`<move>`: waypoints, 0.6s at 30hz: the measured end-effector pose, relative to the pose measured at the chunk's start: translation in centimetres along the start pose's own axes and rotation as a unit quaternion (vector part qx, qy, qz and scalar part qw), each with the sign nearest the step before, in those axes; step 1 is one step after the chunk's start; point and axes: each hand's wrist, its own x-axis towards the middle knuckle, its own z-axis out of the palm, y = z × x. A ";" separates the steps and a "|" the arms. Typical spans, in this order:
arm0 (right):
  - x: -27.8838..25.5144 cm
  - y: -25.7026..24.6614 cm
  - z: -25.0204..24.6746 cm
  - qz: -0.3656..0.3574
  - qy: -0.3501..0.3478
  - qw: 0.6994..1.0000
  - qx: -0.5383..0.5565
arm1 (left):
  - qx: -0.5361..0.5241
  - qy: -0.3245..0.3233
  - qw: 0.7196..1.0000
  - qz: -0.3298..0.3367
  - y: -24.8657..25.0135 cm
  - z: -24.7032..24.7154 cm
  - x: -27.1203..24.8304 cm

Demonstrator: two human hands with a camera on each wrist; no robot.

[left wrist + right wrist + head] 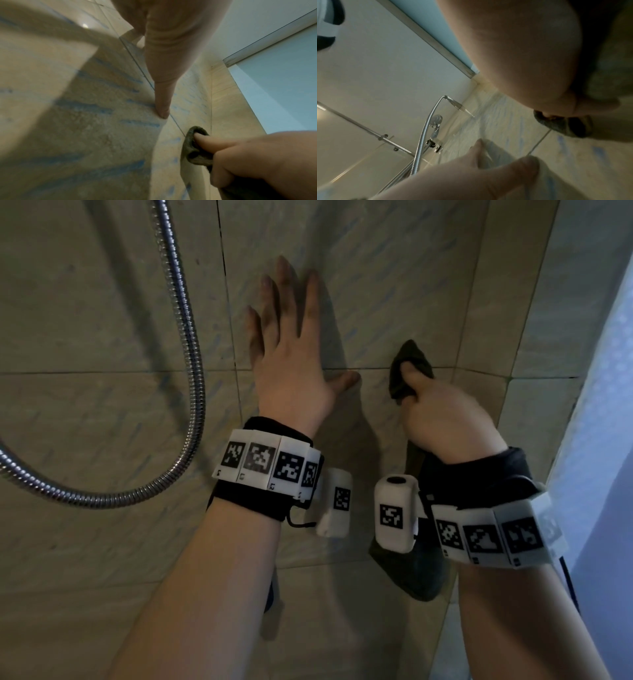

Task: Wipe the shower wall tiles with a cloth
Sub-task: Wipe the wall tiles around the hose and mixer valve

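Cloth: soft, light, limp; you bunch it in your right hand, fingers curled round it, pressed on the wall tiles at the grout line.
Left hand: flat, fingers straight, bracing left of the cloth.
Grip: keep the bunch; the loose tail dangles.

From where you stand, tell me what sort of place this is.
Most likely a bathroom shower stall. The wall is covered in large beige tiles with grout lines, a metal shower hose loops down it, and a shower head sits on its holder nearby.
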 end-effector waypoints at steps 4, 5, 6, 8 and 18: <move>-0.5 -1.5 1.3 -0.068 -0.025 0.997 -0.017 | 0.008 0.003 1.000 0.001 -0.1 0.2 0.1; -0.4 -1.5 1.4 -0.076 -0.029 0.996 -0.023 | 0.008 0.004 1.000 0.002 -0.1 0.1 0.0; -0.4 -1.4 1.2 -0.072 -0.029 0.997 -0.026 | 0.010 0.002 1.000 0.002 -0.1 0.1 0.0; -0.2 -0.6 0.5 -0.037 -0.013 0.999 -0.018 | 0.015 -0.004 1.000 -0.001 0.0 0.0 0.0; -0.6 -2.4 1.5 -0.087 -0.031 0.996 0.001 | 0.016 0.005 1.000 0.016 -0.8 -1.4 -0.9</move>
